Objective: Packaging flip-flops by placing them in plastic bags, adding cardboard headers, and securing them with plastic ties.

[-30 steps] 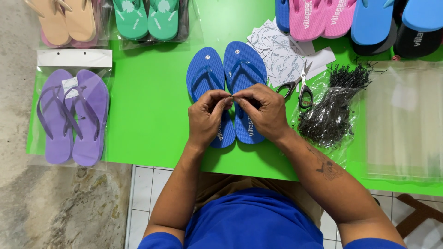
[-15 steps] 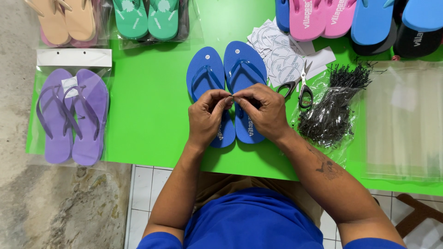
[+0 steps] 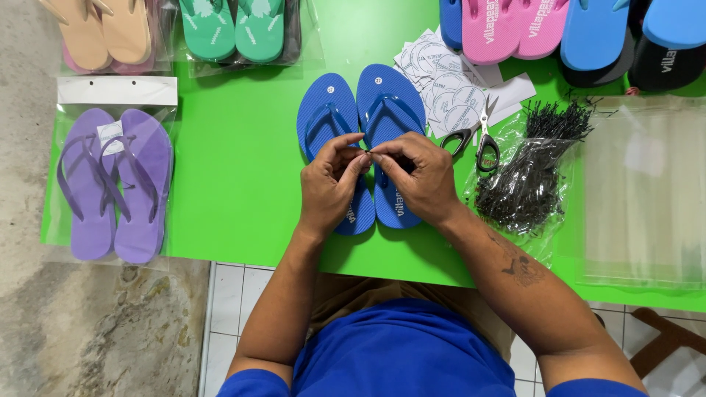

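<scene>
Pretty bright, even light on my feed, looks like soft daylight. The green bench (image 3: 235,169) is vivid with only faint shadows under the hands. Some glare on the clear plastic bags (image 3: 640,191) at its right end. Everything's sharp, no blur I can spot.

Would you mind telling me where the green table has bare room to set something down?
The widest bare patch of the green table lies between the bagged purple flip-flops and the blue flip-flops under both hands. The far edge is crowded, as is the right side with round tags, scissors and black ties.
</scene>
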